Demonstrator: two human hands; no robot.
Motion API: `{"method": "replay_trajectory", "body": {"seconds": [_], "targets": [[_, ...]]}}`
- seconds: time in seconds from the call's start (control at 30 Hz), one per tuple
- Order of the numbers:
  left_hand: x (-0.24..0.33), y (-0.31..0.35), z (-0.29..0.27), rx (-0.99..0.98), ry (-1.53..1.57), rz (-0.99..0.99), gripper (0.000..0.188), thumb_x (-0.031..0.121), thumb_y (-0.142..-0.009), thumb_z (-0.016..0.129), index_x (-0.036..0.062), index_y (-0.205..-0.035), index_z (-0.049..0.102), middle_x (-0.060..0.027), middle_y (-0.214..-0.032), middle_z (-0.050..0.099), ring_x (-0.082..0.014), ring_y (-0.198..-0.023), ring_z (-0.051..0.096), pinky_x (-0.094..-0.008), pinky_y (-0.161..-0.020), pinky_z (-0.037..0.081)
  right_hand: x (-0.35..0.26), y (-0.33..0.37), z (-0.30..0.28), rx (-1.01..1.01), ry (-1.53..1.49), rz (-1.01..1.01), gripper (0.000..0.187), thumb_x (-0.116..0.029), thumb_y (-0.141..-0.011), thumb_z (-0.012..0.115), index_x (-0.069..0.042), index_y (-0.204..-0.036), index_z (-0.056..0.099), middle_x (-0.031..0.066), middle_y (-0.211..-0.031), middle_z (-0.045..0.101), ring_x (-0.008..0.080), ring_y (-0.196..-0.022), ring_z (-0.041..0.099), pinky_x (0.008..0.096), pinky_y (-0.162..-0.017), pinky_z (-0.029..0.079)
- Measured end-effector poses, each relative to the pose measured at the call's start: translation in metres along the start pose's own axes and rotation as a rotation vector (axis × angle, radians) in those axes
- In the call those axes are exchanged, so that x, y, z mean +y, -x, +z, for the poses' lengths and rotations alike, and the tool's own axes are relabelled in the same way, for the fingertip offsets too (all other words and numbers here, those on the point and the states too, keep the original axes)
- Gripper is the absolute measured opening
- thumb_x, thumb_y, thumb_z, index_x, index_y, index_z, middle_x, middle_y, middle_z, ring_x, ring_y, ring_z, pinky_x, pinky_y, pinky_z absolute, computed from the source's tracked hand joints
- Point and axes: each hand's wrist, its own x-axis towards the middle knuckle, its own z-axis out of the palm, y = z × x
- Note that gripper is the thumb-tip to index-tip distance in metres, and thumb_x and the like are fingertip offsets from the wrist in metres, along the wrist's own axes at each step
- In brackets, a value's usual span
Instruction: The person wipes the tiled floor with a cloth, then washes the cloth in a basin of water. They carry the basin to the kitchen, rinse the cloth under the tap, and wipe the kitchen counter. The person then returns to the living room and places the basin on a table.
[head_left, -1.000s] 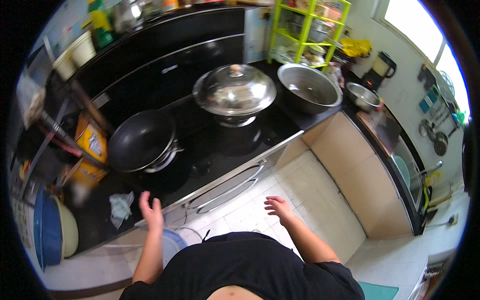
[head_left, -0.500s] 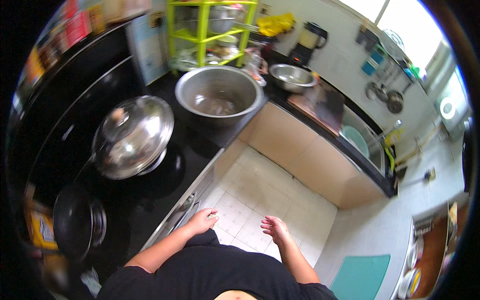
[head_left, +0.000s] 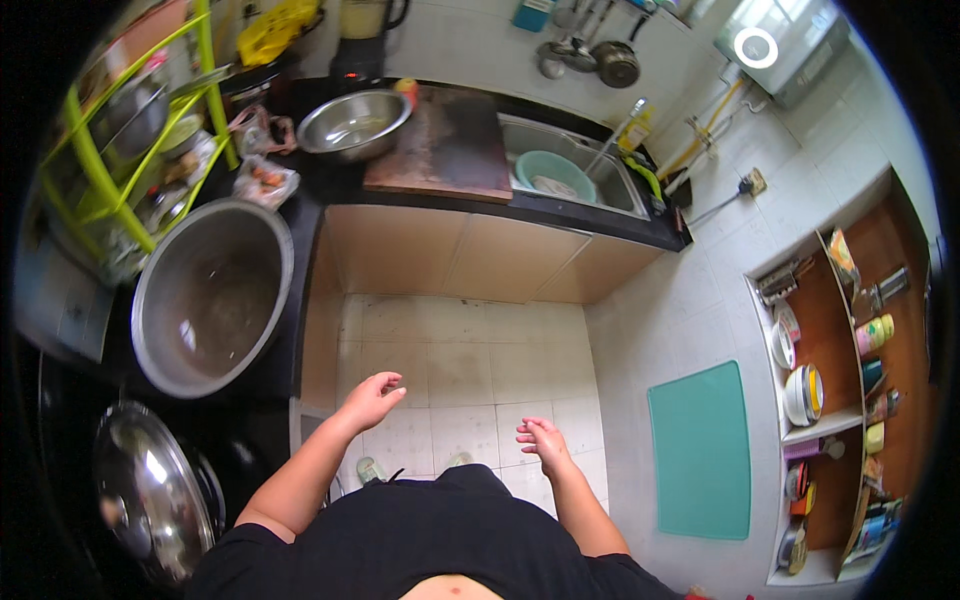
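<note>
My left hand [head_left: 374, 400] hangs over the tiled floor beside the left counter's end, fingers loosely curled with a small gap at the thumb; nothing shows in it. To its right, my right hand [head_left: 543, 443] is held in the air, empty, its fingers bent and apart. Neither hand touches anything. Nearest my left arm stand a large grey metal basin [head_left: 150, 330] on the black counter and a pan with a shiny domed lid [head_left: 150, 480] on the stove.
Along the far counter are a steel bowl [head_left: 352, 124], a dark wooden cutting board [head_left: 440, 145] and a sink [head_left: 625, 190] with a pale green basin [head_left: 553, 172]. A green rack [head_left: 100, 190] stands at left. Wall shelves [head_left: 835, 425] and a teal panel [head_left: 702, 450] are at right.
My view and body have turned right; the basin and lidded pan now sit farther left, and the sink and shelves show more fully. Both hands remain raised in front of me.
</note>
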Motion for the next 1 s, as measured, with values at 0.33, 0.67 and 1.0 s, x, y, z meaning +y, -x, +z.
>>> {"method": "replay_trajectory", "body": {"seconds": [0.33,0.67,1.0], "targets": [[0.061,-0.125,0.101,-0.404,-0.059,-0.134,0.048,0.024,-0.084,0.057,0.0046,-0.125,0.042,-0.013,-0.116,0.053,-0.0201,-0.106,0.05,-0.0314,-0.089,0.041,0.017,-0.106,-0.138,0.21,0.08,-0.075,0.029,-0.024,-0.085,0.052,-0.007,-0.109,0.054,0.0024,-0.094,0.06,0.0103,-0.079,0.056,0.026,-0.062,0.045],[0.16,-0.262,0.177,-0.479,-0.07,-0.045,0.043,0.02,-0.086,0.055,0.0009,-0.122,0.044,-0.0128,-0.115,0.053,-0.0188,-0.107,0.05,-0.0296,-0.09,0.041,0.001,-0.205,-0.253,0.328,0.086,-0.193,0.03,-0.023,-0.084,0.051,-0.004,-0.108,0.053,0.0028,-0.088,0.058,0.0094,-0.074,0.053,0.0234,-0.059,0.043],[0.151,-0.39,0.17,-0.458,0.043,-0.112,0.036,0.019,-0.087,0.054,0.0009,-0.117,0.049,-0.0087,-0.11,0.056,-0.0167,-0.101,0.053,-0.0287,-0.089,0.041,-0.093,-0.299,-0.281,0.301,0.059,-0.069,0.03,-0.024,-0.084,0.051,-0.005,-0.108,0.053,0.0016,-0.089,0.058,0.0105,-0.076,0.054,0.0265,-0.062,0.044]]}}
